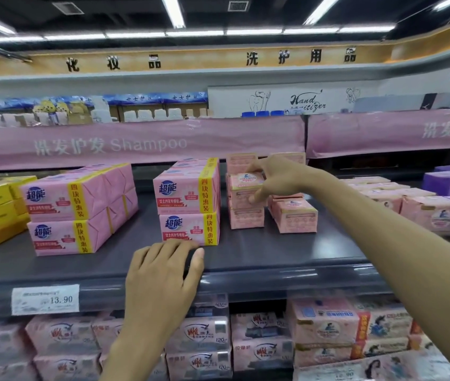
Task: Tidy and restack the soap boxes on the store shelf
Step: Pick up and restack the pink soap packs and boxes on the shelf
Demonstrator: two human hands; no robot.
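On the grey shelf (273, 251): small pink soap boxes stand toward the back in a tall stack (244, 193), with a short stack (292, 215) just beside it on the right. The uneven heights look like the thing to be evened out.
Right hand (276, 177): reaches in to the tall stack and pinches its upper boxes, fingers at the top and thumb against a lower face. The wide pinch probably lets several boxes lift or square up together.
Left hand (163, 270): lies on the shelf's front edge with relaxed fingers, holding nothing, likely a brace for the long reach.
Four-pack stack (188, 199): two high, labels forward, close behind the left hand and just left of the tall stack. It looks tidy.
Angled four-packs (78, 210): further left, turned off square, so they probably need straightening later.
Risk: boxes below the thumb are unsupported and could shift if the upper ones are pulled sideways.
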